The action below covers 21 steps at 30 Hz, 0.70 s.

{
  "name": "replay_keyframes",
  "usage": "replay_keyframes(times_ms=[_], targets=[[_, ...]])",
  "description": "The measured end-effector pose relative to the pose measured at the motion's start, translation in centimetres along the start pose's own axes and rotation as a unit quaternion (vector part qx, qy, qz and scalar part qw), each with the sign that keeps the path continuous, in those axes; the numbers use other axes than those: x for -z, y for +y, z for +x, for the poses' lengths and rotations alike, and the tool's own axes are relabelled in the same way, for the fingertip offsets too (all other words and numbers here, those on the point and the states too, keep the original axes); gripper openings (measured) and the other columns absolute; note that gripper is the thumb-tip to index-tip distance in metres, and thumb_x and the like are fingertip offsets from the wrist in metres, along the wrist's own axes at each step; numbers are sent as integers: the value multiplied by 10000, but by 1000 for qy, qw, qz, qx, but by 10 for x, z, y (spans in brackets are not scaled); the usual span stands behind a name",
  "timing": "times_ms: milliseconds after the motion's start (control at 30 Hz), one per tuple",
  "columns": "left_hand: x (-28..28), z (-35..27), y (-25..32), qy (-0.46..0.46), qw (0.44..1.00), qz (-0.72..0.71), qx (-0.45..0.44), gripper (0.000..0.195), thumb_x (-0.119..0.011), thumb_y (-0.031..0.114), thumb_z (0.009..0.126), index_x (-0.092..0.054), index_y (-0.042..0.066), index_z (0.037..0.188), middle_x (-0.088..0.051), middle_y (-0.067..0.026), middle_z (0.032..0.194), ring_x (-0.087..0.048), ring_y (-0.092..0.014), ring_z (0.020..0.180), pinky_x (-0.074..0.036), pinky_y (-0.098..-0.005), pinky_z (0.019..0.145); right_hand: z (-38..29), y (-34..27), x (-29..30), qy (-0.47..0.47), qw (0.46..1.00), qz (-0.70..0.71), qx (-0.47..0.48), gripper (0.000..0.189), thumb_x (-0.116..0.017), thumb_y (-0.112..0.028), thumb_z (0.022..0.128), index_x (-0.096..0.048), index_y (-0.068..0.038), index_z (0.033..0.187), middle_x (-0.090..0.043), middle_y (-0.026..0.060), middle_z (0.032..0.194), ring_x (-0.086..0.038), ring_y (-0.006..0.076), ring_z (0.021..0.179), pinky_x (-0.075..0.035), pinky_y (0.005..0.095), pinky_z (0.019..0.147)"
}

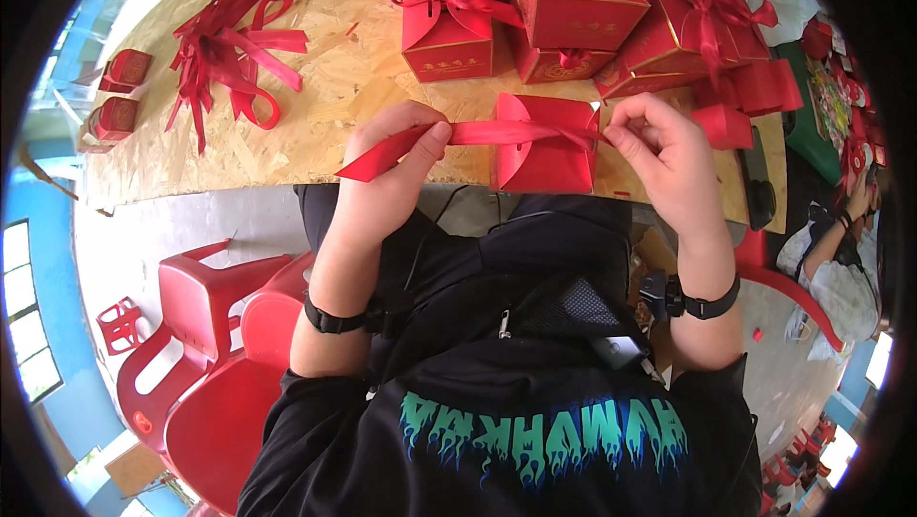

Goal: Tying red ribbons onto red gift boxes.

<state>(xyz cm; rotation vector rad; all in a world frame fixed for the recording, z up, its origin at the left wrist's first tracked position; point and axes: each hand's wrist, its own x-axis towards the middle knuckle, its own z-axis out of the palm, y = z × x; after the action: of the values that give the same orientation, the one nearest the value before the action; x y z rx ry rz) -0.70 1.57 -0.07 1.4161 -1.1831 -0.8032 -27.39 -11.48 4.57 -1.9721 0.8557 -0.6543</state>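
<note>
A small red folded gift box [546, 172] stands near the table's front edge, its rounded flaps closed on top. A red satin ribbon [487, 133] runs across the top of the box. On the left, my left hand [394, 159] pinches the ribbon between thumb and forefinger, and a cut end hangs past the thumb. At the box's right side my right hand [655, 159] pinches the other, narrower stretch of ribbon between thumb and fingertips. Whether the ribbon passes through the flaps' slots cannot be told.
Several red boxes with ribbon bows [448, 30] are stacked behind the box on the chipboard table [344, 87]. Loose red ribbons [215, 51] lie at the back left, beside small red boxes [114, 118]. A dark phone-like object [758, 180] lies right. Another person [834, 259] sits at far right; red chairs [222, 402] stand left.
</note>
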Motion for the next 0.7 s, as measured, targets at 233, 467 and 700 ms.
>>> replay_keyframes(times_ms=[233,467,700], targets=[[-8,8,8,-31,983,-170,-56,136,-523,56,1032,-623,-32,1000,-698,-136,1164,-648,-173,998,-497,-310,915,-4,-3,0,9,998,-25,54,211,-762,-110,914,-652,-16,1068,-665,15,856,-614,71,757,-479,215,668],[-24,28,11,-165,964,-196,-72,218,-399,69,1038,-524,18,867,-527,-286,1459,-554,-278,1285,-369,-404,1116,-7,-11,-11,-26,999,-18,24,355,-842,-165,828,-678,-25,1110,-710,71,941,-704,175,837,-541,319,703],[-27,34,2,-143,976,-61,-152,106,-515,3,987,-577,-21,905,-612,-186,1369,-600,-216,1153,-476,-324,958,-3,1,-24,35,975,-119,183,308,-799,-88,853,-664,-8,1119,-698,114,895,-691,214,768,-528,309,696]])
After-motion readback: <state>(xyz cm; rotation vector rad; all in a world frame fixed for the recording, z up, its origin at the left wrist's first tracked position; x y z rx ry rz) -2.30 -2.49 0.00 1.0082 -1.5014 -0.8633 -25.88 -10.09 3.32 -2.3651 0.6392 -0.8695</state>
